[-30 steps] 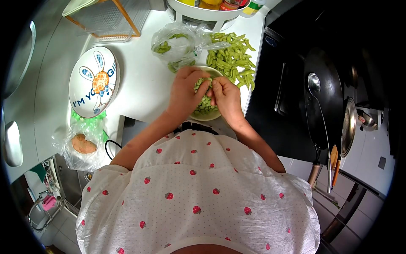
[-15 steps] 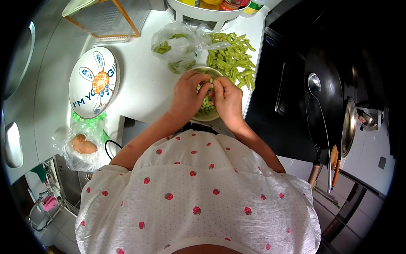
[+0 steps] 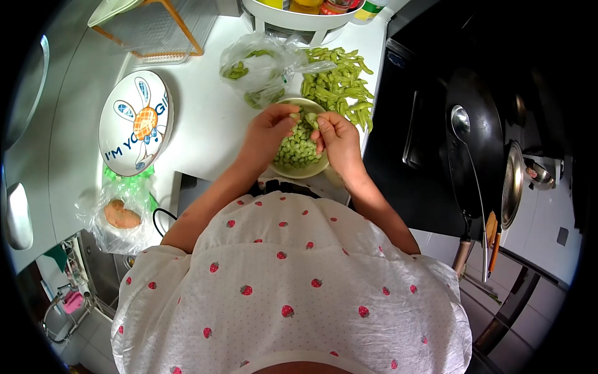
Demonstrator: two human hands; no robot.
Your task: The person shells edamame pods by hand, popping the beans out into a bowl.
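Green beans (image 3: pixel 298 151) show plainly to me between the hands, which have parted since half a second ago, when they nearly met and hid most of the heap. Left hand (image 3: pixel 268 134): thumb and fingers curled in, tips almost together over the rim; a speck of green shows there, but I cannot tell whether they grip it. Right hand (image 3: pixel 341 142): thumb and forefinger pinched on a pod (image 3: pixel 312 122), other fingers folded under. I see that pod above the beans, within the mouth of the bowl (image 3: pixel 304 174).

The bowl is pale, smooth and round, directly below both hands; the beans in it are plump, oval and matte. Just beyond the right hand lies a loose pile (image 3: pixel 339 81) of slim, bumpy pods. Beyond the left hand sits a crinkled, see-through plastic bag (image 3: pixel 249 56) with more pods inside. Well to the left of the left hand I have a glossy white plate (image 3: pixel 112 128), printed in blue and orange.
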